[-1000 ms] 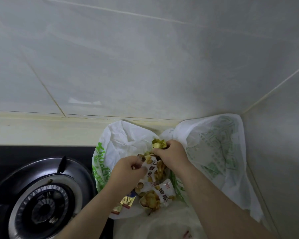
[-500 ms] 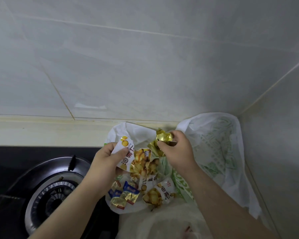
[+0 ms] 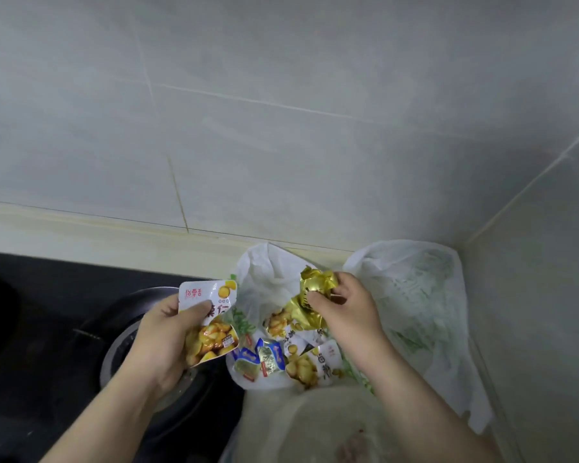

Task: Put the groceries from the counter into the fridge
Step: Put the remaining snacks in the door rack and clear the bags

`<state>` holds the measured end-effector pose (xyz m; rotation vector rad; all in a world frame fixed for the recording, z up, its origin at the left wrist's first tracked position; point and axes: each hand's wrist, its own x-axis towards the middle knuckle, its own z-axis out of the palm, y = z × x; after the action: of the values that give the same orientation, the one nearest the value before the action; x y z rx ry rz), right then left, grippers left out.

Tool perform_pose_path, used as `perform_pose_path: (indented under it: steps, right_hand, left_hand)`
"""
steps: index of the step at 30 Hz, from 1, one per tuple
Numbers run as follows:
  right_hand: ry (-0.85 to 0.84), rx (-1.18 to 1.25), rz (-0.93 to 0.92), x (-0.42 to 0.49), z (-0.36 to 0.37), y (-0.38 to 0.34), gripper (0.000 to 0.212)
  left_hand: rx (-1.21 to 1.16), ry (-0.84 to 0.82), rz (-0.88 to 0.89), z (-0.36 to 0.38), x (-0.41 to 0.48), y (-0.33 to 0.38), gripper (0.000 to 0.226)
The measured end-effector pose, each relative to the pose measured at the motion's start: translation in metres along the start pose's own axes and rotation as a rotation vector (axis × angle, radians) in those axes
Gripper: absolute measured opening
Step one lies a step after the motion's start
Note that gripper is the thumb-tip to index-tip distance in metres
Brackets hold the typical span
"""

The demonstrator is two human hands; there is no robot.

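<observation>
My left grip (image 3: 163, 339) clasps a white packet (image 3: 209, 312) over the stove (image 3: 47, 329), beside the bag (image 3: 415, 295). My right grip (image 3: 351, 315) pinches a gold packet (image 3: 310, 307) above the bag, where more packets (image 3: 301, 362) lie.

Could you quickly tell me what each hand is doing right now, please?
Left hand: holding a white snack packet.
Right hand: holding a crumpled gold packet.
</observation>
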<state>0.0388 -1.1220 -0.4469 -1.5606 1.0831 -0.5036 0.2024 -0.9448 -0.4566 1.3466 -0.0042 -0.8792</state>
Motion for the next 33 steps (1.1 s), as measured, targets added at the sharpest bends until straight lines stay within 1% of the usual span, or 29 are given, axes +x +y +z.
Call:
perform_pose_path:
  steps: [4, 7, 10, 15, 19, 22, 25, 27, 29, 33]
  right_hand:
    - [-0.043, 0.044, -0.009, -0.023, -0.004, -0.003, 0.020]
    - [-0.096, 0.057, -0.032, -0.039, -0.006, -0.005, 0.019]
    - [-0.134, 0.056, -0.066, -0.052, -0.007, -0.008, 0.027]
    - [-0.239, 0.033, -0.125, -0.075, -0.008, -0.019, 0.026]
    - [-0.320, 0.024, -0.183, -0.093, -0.012, -0.032, 0.017]
    - [-0.383, 0.012, -0.239, -0.108, -0.013, -0.037, 0.012]
    - [-0.456, 0.004, -0.286, -0.126, -0.011, -0.035, 0.015]
    - [-0.515, -0.011, -0.314, -0.136, -0.007, -0.033, 0.014]
    - [-0.567, -0.026, -0.326, -0.147, -0.001, -0.032, 0.012]
    - [-0.667, -0.038, -0.352, -0.171, 0.017, -0.037, 0.016]
  left_hand:
    - [0.004, 0.088, -0.032, -0.020, -0.032, 0.002, 0.011]
    - [0.023, 0.150, 0.020, -0.034, -0.058, 0.002, 0.013]
    - [0.043, 0.216, 0.065, -0.041, -0.078, 0.000, 0.012]
    - [0.083, 0.199, 0.127, -0.042, -0.115, 0.000, 0.018]
    - [0.103, 0.227, 0.169, -0.044, -0.145, 0.001, 0.016]
    - [0.119, 0.289, 0.191, -0.047, -0.166, -0.002, 0.011]
    - [0.129, 0.362, 0.216, -0.050, -0.187, -0.009, 0.010]
    - [0.122, 0.416, 0.216, -0.050, -0.204, -0.013, 0.011]
    - [0.120, 0.460, 0.213, -0.052, -0.223, -0.016, 0.011]
    - [0.101, 0.536, 0.224, -0.070, -0.260, -0.019, 0.012]
